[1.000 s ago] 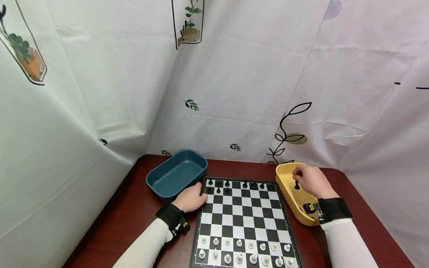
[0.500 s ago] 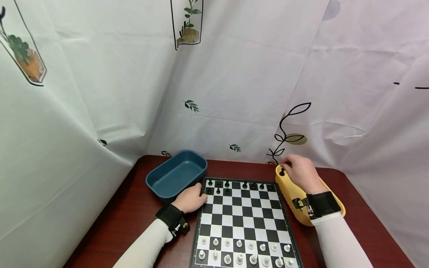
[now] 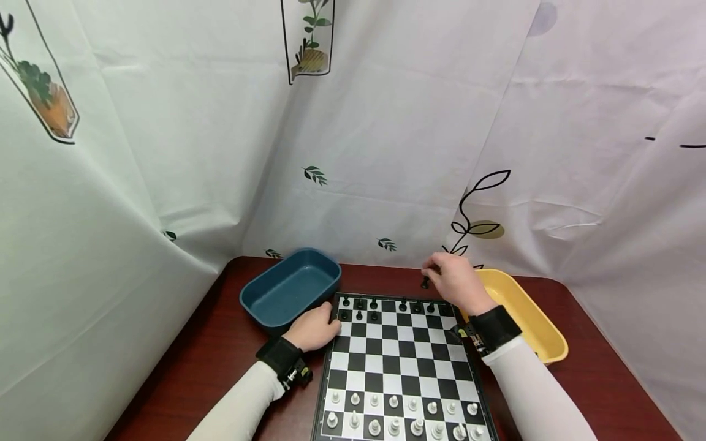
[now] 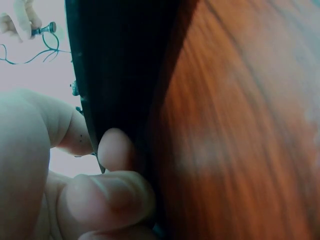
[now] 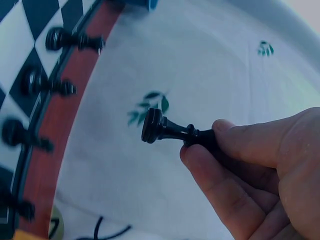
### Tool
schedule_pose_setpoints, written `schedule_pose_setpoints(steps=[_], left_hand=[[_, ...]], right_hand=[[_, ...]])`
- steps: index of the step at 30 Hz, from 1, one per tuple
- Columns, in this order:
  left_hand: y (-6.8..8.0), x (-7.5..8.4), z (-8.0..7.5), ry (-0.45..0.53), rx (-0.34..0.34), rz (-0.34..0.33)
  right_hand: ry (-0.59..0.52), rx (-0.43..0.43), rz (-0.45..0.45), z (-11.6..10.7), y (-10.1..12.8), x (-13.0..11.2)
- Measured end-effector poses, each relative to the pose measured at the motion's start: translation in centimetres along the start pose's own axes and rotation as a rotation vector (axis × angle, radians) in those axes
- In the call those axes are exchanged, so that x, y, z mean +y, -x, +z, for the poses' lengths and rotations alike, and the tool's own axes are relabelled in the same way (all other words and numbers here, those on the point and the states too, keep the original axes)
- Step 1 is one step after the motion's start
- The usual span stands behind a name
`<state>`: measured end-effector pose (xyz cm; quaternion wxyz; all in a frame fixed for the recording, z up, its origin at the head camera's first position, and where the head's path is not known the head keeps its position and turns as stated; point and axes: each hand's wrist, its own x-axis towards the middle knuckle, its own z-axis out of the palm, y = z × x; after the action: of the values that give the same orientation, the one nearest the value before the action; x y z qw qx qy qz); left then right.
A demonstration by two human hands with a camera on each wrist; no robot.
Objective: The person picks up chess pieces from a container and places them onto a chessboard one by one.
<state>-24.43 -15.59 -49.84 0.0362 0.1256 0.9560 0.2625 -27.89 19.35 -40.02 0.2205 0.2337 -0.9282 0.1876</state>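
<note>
My right hand (image 3: 459, 285) pinches a black chess piece (image 5: 175, 132) by its top between thumb and fingers, base pointing down, above the far edge of the chessboard (image 3: 398, 349). In the right wrist view its slim neck and round base show; the fingers hide its head. My left hand (image 3: 312, 326) holds the board's left edge, with thumb and fingertips (image 4: 115, 150) at the dark rim in the left wrist view. Several black pieces (image 3: 417, 306) stand on the far row with a gap in the middle, and 3 more stand before them at the left.
Two rows of white pieces (image 3: 394, 424) stand at the board's near side. A blue tray (image 3: 265, 321) lies beyond my left hand. Right of the board is a yellow tray (image 3: 551, 327), partly behind my right forearm. White patterned cloth (image 3: 386, 153) hangs behind the table.
My right hand has carried the black chess piece left, out of the yellow tray to over the board's far edge. The left hand stays at the board's edge.
</note>
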Motion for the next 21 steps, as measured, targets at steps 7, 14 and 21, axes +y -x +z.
schedule_pose_setpoints(steps=[7,14,21], left_hand=[[-0.1,-0.1,0.0,0.001,0.006,0.000],[0.0,-0.2,0.1,0.003,0.008,-0.001],[-0.3,-0.4,0.4,0.005,0.007,0.002]], right_hand=[[-0.055,-0.014,-0.009,2.1,-0.8,-1.9],[-0.084,-0.052,-0.048,4.0,-1.0,-3.1],[-0.104,-0.104,-0.063,5.3,-1.0,-3.6]])
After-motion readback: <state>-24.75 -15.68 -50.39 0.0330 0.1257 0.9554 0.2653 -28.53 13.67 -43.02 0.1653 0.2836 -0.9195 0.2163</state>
